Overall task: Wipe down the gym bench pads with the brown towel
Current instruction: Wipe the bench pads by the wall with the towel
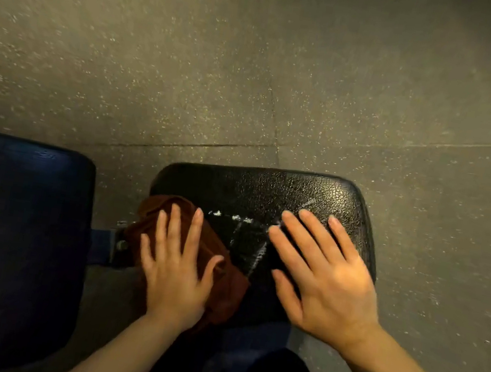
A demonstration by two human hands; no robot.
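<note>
head view: my left hand point(174, 274) lay flat, fingers spread, pressing the brown towel point(212, 264) onto the black pad's point(269, 189) left edge to wipe; my right hand point(319, 278) lay flat mid-pad, likely steadying it.

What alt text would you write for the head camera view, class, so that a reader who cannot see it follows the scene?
A person's left hand presses a brown towel flat on the left edge of a black bench pad, while the right hand rests open on the pad beside white streaks. A blue pad lies to the left, over speckled grey floor.
</note>
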